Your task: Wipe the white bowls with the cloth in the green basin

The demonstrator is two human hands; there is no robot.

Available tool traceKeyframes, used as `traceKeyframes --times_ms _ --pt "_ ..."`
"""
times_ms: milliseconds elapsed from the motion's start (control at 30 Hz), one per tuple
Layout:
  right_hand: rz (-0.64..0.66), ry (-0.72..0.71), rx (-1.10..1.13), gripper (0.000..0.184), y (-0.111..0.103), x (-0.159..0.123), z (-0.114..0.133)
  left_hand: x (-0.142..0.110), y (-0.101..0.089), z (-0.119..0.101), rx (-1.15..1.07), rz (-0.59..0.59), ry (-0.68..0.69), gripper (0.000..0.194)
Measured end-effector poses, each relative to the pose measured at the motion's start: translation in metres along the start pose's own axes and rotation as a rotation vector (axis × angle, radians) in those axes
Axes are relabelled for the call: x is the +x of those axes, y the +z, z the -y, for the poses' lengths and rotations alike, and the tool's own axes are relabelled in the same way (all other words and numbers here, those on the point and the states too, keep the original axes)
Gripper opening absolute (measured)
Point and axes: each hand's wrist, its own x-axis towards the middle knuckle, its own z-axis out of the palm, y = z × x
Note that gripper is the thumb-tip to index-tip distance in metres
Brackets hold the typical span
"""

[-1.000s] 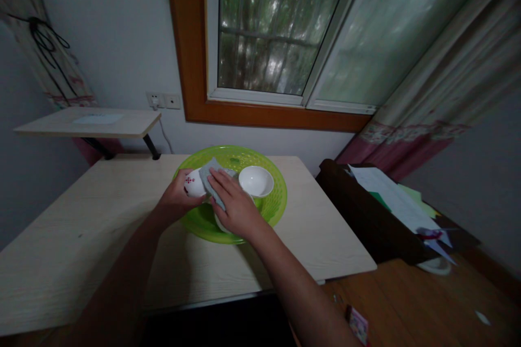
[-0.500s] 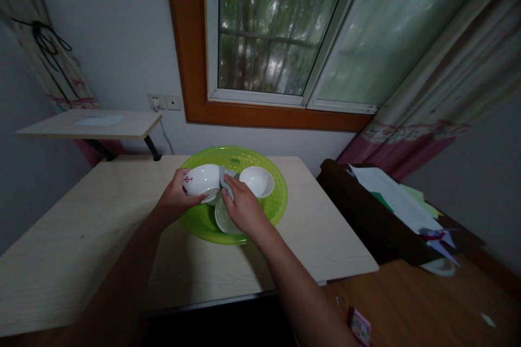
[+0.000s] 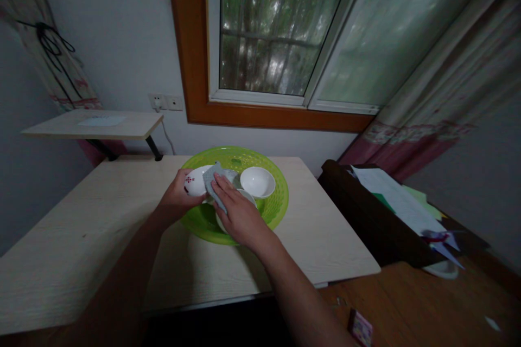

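My left hand [image 3: 178,195] grips a white bowl [image 3: 195,180] with a red pattern on its outer side, tilted above a round green plastic basket [image 3: 280,211]. With my right hand [image 3: 236,203] I press a grey cloth [image 3: 211,184] against the bowl's outside, fingers stretched over the cloth. A second white bowl [image 3: 258,181] sits upright in the basket, right of my fingers. Another white dish [image 3: 222,224] lies in the basket under my right hand, mostly hidden by it.
The basket stands on a pale wooden table [image 3: 317,217]. A small raised shelf [image 3: 97,126] with a paper on it is at the back left. Behind are a window [image 3: 280,27] and wall sockets [image 3: 165,102]. Right of the table, papers [image 3: 399,200] lie on a dark piece of furniture.
My right hand and the cloth have slid left across the bowl, covering more of its outer side. The left hand still holds the bowl in about the same place.
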Motion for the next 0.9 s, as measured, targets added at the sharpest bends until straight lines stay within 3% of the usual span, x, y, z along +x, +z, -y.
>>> traceKeyframes --times_ms 133,300,367,567,667,900 --pt "-0.013 0.178 0.11 0.055 -0.003 -0.005 -0.011 0.002 0.001 0.008 -0.022 0.008 0.013 0.077" --pt "-0.047 0.285 0.201 0.055 -0.003 -0.005 -0.022 0.003 0.0 0.01 -0.003 0.013 0.021 0.079" --pt "-0.052 0.259 0.211 0.055 -0.004 -0.004 -0.022 0.002 0.0 0.007 0.022 0.021 0.041 0.078" --pt "0.0 -0.007 0.09 0.055 -0.005 0.001 -0.004 -0.004 0.003 -0.003 0.142 0.02 0.087 0.07" --pt "-0.004 -0.025 0.046 0.057 -0.004 0.002 0.0 -0.004 0.005 0.0 0.122 0.008 0.108 0.069" --pt "-0.064 0.253 0.188 0.059 0.0 0.003 -0.019 -0.003 0.001 0.006 0.15 -0.014 0.088 0.074"
